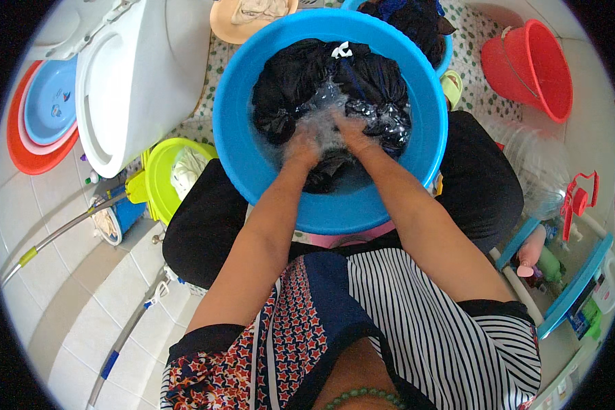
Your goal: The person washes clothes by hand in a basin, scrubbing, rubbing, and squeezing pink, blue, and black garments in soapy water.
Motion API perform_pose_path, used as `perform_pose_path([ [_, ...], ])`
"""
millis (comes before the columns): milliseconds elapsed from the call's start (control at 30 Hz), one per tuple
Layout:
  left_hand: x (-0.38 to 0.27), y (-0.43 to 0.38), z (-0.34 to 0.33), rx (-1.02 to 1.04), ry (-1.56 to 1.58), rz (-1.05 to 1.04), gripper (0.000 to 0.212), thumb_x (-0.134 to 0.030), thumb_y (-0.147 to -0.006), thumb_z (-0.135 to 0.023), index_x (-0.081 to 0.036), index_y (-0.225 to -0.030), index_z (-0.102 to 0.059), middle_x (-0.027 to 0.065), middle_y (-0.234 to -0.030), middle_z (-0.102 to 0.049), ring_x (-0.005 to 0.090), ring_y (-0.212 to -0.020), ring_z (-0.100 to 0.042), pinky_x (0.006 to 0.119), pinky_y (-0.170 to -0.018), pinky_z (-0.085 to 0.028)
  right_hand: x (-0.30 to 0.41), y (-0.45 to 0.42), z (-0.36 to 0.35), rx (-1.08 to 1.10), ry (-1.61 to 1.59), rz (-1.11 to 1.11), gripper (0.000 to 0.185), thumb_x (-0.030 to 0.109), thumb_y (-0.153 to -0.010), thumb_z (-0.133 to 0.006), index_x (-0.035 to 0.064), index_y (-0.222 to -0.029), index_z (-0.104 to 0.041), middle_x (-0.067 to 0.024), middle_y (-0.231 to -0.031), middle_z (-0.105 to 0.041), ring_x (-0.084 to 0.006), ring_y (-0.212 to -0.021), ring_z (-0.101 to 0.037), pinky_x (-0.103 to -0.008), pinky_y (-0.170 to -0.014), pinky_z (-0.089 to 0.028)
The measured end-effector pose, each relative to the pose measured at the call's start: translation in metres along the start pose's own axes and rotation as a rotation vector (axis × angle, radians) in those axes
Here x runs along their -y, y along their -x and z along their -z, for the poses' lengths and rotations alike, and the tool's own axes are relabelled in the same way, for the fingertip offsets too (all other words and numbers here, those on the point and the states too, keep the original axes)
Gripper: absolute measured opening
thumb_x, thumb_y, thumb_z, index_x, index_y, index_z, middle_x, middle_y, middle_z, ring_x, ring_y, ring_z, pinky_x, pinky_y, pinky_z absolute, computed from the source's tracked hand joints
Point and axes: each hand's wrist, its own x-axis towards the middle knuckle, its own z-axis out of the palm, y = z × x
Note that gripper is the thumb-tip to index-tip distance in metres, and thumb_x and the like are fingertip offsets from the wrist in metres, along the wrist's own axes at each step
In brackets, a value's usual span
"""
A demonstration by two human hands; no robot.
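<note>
A big blue plastic basin (251, 179) stands between my knees with water in it. Soaked black cloth (292, 77), with a small white piece at its far edge, lies bunched in the water. My left hand (302, 143) is partly under the churned water near the middle, against the dark fabric. Just right of it, my right hand (351, 128) dips in beside a glossy wet fold. Splashing and blur hide the fingers of both hands, so any grip on the cloth does not show.
Left are a white toilet (148, 87), stacked basins (51, 102), a lime-green bucket (159, 174) with white cloth and mop poles (56, 236). Beyond stand a beige basin (223, 25) and dark laundry (415, 25). Right are a red bucket (512, 66), a clear plastic jug (533, 159) and a shelf (579, 287) with bottles.
</note>
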Motion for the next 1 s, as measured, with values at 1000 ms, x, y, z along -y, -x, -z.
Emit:
perform_pose_path([
  [1000,-0.052,0.094,0.041,0.26,2.199,0.093,0.04,-0.033,-0.096,-0.033,-0.005,-0.119,-0.052,0.0132,-0.115,-0.059,0.0281,-0.103,-0.059,0.043,-0.09,-0.048,0.133,0.085,0.146,-0.489,-0.497,-0.137,0.035,0.035,-0.079,-0.062,0.0012,-0.084,-0.063,-0.0224,-0.082,-0.064,-0.041,-0.076,-0.061,-0.0475,-0.071,-0.048],
])
